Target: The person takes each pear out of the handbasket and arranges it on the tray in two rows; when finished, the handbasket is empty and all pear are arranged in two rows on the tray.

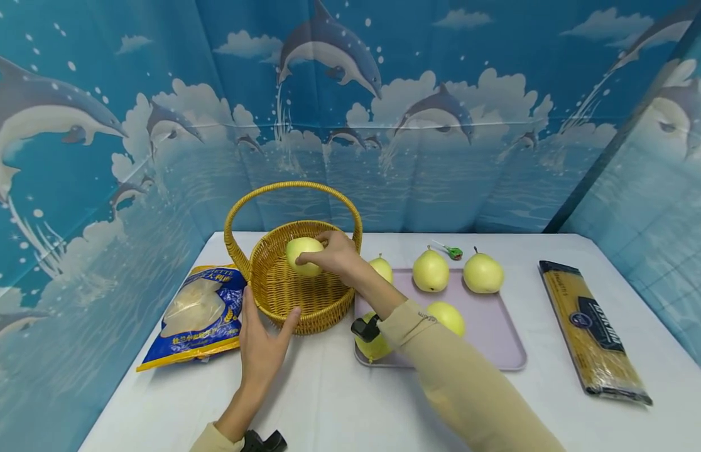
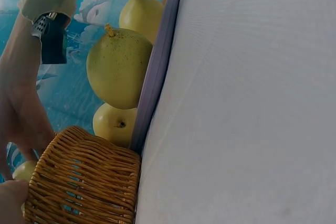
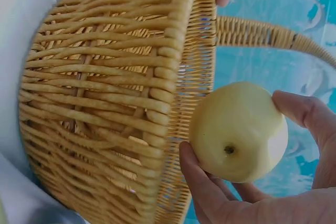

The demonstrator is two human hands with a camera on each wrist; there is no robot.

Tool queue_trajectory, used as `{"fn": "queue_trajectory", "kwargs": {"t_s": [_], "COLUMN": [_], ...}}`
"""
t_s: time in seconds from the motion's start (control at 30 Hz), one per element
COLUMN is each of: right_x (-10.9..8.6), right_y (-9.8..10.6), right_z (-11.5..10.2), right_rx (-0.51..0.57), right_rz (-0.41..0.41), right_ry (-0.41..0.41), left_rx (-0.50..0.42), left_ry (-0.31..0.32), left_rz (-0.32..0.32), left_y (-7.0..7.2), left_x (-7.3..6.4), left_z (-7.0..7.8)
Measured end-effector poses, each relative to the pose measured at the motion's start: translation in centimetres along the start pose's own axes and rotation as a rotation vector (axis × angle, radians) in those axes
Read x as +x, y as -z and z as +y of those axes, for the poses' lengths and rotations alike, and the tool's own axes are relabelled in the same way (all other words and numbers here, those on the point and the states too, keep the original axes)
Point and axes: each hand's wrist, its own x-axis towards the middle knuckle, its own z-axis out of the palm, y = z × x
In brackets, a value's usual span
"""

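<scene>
My right hand (image 1: pixel 340 254) pinches a pale yellow-green pear (image 3: pixel 231 135) between thumb and fingers. The pear is at the mouth of a golden wicker basket (image 1: pixel 322 321), beside the rim in the right wrist view. No fruit shows on the basket's floor, though part of it is hidden behind the pear and arm. My left hand (image 1: pixel 262 345) stands at the basket's front left, thumb and fingers spread and fairly straight against its side. More pears (image 1: pixel 431 272) lie on a lilac tray (image 1: pixel 489 339) right of the basket; my right forearm partly covers some of them.
A blue and yellow pasta bag (image 1: pixel 198 311) lies left of the basket. Behind the tray is a green-wrapped lollipop (image 1: pixel 454 253). A long spaghetti pack (image 1: pixel 593 333) lies at the right of the white table (image 1: pixel 339 402). The basket's tall handle (image 1: pixel 294 184) arches overhead; a dolphin-print curtain (image 1: pixel 441 176) hangs behind.
</scene>
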Motion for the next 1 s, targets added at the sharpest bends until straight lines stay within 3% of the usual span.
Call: {"fn": "queue_trajectory", "kwargs": {"t_s": [0.5,1.0], "right_x": [-6.0,-10.8], "right_y": [3.2,7.7], "right_z": [0.9,3.7], "right_rx": [-0.024,0.051], "right_rz": [0.076,0.115], "right_ry": [0.143,0.129], "left_rx": [-0.041,-0.050], "left_ry": [-0.029,-0.023], "left_rz": [0.018,0.015], "left_y": [-0.1,0.0], "left_x": [0.1,0.1], "left_z": [-0.3,-0.1]}}
